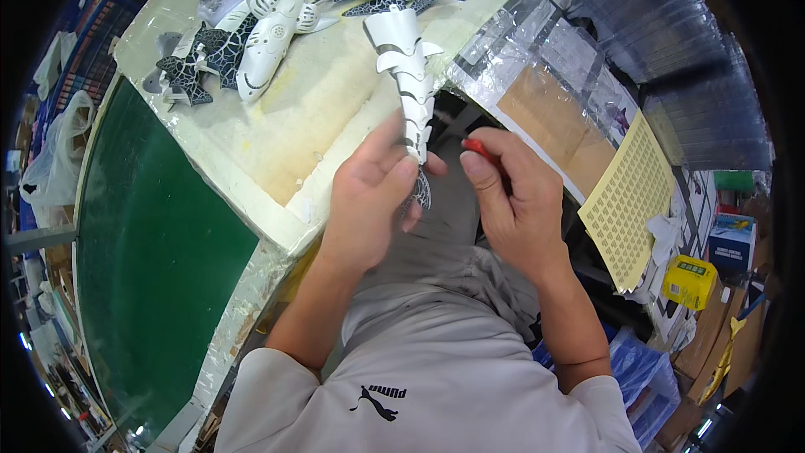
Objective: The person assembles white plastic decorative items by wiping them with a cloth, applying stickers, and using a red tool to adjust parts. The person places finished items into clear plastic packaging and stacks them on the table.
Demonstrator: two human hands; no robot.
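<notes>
We see a white jointed toy tail (pixel 411 88) pointing out over the pale table (pixel 331 130), its narrow end pinched between the thumb and curled fingers of the left hand (pixel 369 189). The right hand (pixel 524 193), raised just beside it, closes on a red object (pixel 475 147) mostly covered by the grip; we cannot tell its kind, and fingers partly hide the tail's dark patterned fin (pixel 423 191).

A pale grey shirt (pixel 478 394) with short sleeves (pixel 267 398) bears a black animal emblem (pixel 375 403) on its chest; the trousers (pixel 453 231) are darker grey.
</notes>
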